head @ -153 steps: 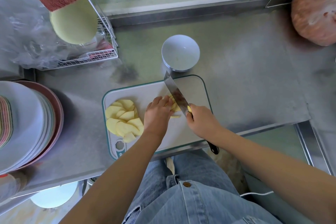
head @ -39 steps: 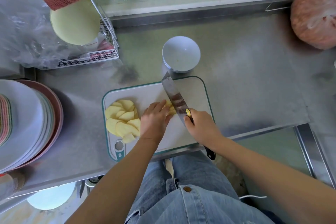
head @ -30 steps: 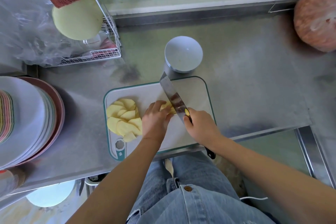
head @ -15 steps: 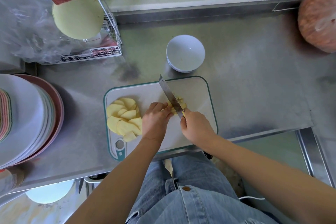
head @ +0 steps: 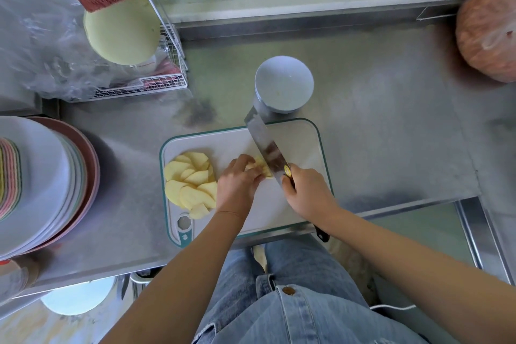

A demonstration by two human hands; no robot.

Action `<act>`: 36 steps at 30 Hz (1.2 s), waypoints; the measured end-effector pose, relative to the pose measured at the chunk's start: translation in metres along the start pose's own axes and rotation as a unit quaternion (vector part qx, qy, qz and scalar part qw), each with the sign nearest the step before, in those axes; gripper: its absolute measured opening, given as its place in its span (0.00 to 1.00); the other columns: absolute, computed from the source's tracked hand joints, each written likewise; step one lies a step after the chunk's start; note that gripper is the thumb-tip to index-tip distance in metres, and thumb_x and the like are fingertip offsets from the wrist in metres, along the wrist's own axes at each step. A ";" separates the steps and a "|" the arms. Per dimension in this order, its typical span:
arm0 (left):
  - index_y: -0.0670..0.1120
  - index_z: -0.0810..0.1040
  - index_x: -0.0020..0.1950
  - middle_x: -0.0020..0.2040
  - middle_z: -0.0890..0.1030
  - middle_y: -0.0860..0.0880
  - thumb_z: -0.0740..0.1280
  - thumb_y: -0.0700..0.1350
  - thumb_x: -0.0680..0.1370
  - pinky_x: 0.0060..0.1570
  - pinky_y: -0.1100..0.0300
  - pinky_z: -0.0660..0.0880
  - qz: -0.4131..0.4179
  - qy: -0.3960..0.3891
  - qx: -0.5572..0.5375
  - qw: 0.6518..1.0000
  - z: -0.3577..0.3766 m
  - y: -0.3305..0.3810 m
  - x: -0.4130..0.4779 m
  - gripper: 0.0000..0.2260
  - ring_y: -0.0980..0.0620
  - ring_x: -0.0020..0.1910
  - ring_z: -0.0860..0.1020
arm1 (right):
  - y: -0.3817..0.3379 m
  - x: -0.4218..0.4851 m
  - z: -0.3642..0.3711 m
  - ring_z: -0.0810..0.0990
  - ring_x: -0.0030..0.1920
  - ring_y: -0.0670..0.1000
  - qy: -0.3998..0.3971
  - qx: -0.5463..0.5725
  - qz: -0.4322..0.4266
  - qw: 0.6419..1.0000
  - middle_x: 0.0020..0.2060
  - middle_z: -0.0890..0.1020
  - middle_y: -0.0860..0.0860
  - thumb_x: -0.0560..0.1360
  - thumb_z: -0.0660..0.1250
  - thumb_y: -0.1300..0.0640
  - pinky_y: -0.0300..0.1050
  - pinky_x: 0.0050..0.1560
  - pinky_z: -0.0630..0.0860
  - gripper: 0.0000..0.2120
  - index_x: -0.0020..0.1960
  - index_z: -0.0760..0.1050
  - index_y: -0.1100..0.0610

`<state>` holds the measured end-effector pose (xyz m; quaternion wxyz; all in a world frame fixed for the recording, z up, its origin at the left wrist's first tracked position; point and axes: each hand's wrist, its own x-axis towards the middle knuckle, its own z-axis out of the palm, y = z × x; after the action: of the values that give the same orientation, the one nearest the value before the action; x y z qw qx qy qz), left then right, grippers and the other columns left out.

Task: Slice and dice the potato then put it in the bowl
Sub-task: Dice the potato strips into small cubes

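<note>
The right grip (head: 307, 193) is clenched round the knife (head: 265, 145), the left grip (head: 237, 184) curled over the potato stack (head: 261, 167) on the board (head: 298, 142) — its fingertips (head: 245, 162) sit just beside that knife, so a slip could nick them.

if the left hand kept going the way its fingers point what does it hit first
The left hand points up-right: first the cut potato it steadies, then the knife right behind it. Whether its blade is lifted is unclear.

The right hand (head: 308, 195) grips a knife (head: 266, 146) over a cutting board (head: 304, 142). The left hand (head: 237, 186) holds potato pieces (head: 258, 166) beside the blade. Slices (head: 190, 181) lie left.
</note>
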<state>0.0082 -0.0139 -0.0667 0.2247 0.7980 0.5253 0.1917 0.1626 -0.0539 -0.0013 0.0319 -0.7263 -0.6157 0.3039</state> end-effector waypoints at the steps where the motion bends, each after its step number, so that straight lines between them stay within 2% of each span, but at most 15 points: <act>1: 0.44 0.85 0.38 0.43 0.81 0.45 0.80 0.39 0.64 0.28 0.56 0.76 0.001 0.001 -0.001 1.000 -0.001 0.000 0.000 0.07 0.42 0.37 0.80 | -0.001 -0.001 -0.002 0.67 0.29 0.54 -0.004 -0.010 -0.004 1.000 0.26 0.66 0.49 0.80 0.57 0.56 0.45 0.33 0.61 0.08 0.42 0.64 0.56; 12: 0.44 0.85 0.36 0.36 0.81 0.48 0.81 0.40 0.61 0.25 0.59 0.75 0.007 0.015 0.015 1.000 -0.001 0.003 0.001 0.08 0.44 0.33 0.79 | -0.010 -0.003 0.002 0.70 0.35 0.55 -0.046 -0.037 0.023 0.998 0.34 0.71 0.52 0.80 0.55 0.56 0.45 0.36 0.63 0.07 0.45 0.67 0.58; 17: 0.43 0.85 0.36 0.34 0.79 0.47 0.81 0.41 0.62 0.23 0.58 0.74 0.001 0.011 0.024 1.000 0.002 0.000 0.001 0.07 0.45 0.33 0.78 | -0.013 -0.001 0.015 0.77 0.40 0.56 -0.045 -0.049 0.028 0.997 0.36 0.72 0.52 0.80 0.54 0.56 0.45 0.37 0.67 0.10 0.52 0.71 0.60; 21: 0.44 0.85 0.35 0.34 0.79 0.48 0.82 0.41 0.61 0.22 0.60 0.73 0.002 -0.001 0.035 0.999 0.002 0.000 0.001 0.08 0.46 0.33 0.78 | -0.014 0.002 0.024 0.75 0.37 0.53 -0.037 -0.047 0.026 0.998 0.35 0.72 0.52 0.81 0.55 0.55 0.44 0.37 0.67 0.10 0.54 0.71 0.59; 25: 0.44 0.84 0.35 0.34 0.79 0.48 0.81 0.40 0.61 0.23 0.61 0.72 0.000 0.002 0.032 0.999 0.002 0.002 0.002 0.09 0.45 0.33 0.78 | -0.010 0.002 0.023 0.78 0.37 0.57 -0.028 -0.029 0.023 0.999 0.33 0.73 0.53 0.80 0.56 0.55 0.48 0.35 0.70 0.10 0.51 0.72 0.60; 29: 0.42 0.79 0.36 0.35 0.78 0.46 0.80 0.41 0.63 0.24 0.57 0.74 -0.028 -0.005 0.032 0.999 0.002 0.002 -0.001 0.10 0.45 0.34 0.77 | -0.006 0.002 0.014 0.75 0.34 0.59 -0.019 -0.008 0.017 1.000 0.31 0.71 0.54 0.80 0.57 0.56 0.47 0.33 0.64 0.09 0.43 0.68 0.59; 31: 0.42 0.78 0.36 0.35 0.78 0.46 0.80 0.41 0.64 0.24 0.56 0.74 -0.035 -0.007 0.030 0.999 0.001 0.003 -0.001 0.11 0.44 0.34 0.77 | -0.006 0.000 0.009 0.71 0.32 0.57 -0.011 -0.009 0.011 1.000 0.30 0.70 0.53 0.80 0.56 0.57 0.46 0.34 0.63 0.08 0.42 0.65 0.58; 36: 0.42 0.79 0.35 0.35 0.77 0.46 0.79 0.41 0.65 0.24 0.54 0.74 -0.046 -0.010 0.034 0.998 0.001 0.003 0.000 0.09 0.44 0.33 0.76 | -0.010 -0.007 -0.001 0.74 0.34 0.56 -0.021 -0.030 -0.004 0.999 0.32 0.73 0.53 0.80 0.56 0.55 0.48 0.35 0.69 0.09 0.47 0.70 0.59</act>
<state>0.0108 -0.0155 -0.0659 0.2107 0.7823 0.5652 0.1555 0.1541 -0.0575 0.0063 -0.0011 -0.7178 -0.6282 0.3003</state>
